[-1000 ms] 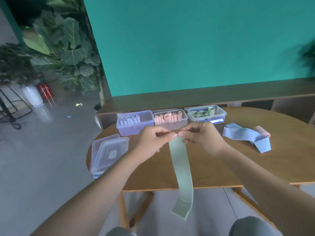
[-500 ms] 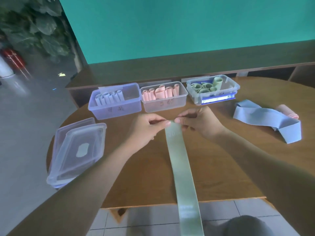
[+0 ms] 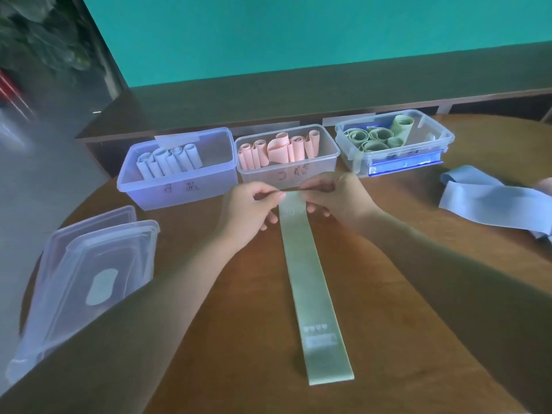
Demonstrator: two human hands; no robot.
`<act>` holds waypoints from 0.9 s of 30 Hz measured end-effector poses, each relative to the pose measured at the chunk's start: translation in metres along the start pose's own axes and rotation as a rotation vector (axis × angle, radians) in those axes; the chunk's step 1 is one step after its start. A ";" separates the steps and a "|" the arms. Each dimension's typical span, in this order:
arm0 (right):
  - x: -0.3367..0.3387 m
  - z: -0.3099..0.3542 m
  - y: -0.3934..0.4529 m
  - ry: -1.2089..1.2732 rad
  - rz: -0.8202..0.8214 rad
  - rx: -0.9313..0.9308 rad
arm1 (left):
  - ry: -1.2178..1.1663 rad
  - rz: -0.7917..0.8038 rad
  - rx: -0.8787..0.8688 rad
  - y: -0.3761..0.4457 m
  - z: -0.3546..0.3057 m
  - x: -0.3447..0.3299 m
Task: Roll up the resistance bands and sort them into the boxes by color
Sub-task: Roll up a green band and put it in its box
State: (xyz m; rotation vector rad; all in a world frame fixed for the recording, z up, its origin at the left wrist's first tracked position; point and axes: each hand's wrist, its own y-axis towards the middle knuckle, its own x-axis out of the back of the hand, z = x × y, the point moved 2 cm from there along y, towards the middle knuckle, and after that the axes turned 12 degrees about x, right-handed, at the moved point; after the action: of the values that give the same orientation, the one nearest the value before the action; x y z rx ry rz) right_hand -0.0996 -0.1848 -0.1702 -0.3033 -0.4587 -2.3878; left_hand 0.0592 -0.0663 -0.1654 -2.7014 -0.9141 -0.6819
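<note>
A long pale green resistance band (image 3: 310, 288) lies flat on the wooden table (image 3: 403, 294), running from my hands toward me. My left hand (image 3: 251, 213) and my right hand (image 3: 334, 198) each pinch a corner of its far end. Behind them stand three clear boxes: the left box (image 3: 179, 189) holds rolled blue bands, the middle box (image 3: 322, 167) holds pink rolls, the right box (image 3: 433, 144) holds green rolls. A loose blue band (image 3: 490, 204) lies crumpled at the right, with a pink band (image 3: 545, 186) partly hidden behind it.
Stacked clear box lids (image 3: 89, 279) rest at the table's left edge. A low dark wooden shelf (image 3: 298, 97) runs behind the boxes under a teal wall. A leafy plant (image 3: 44, 34) stands far left on the grey floor.
The green band hung off the table's front edge before; now its whole length lies flat on the table. The camera has tilted down and come closer. Both hands keep pinching the far end.
</note>
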 end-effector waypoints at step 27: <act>-0.012 0.045 -0.214 -0.065 -0.010 0.069 | -0.058 0.040 -0.164 -0.205 0.028 -0.004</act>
State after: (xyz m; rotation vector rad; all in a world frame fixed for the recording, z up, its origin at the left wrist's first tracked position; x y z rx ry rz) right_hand -0.2276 -0.0083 -0.1853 -0.3485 -0.5731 -2.3716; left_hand -0.0593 0.1019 -0.1818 -2.8890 -0.8491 -0.7019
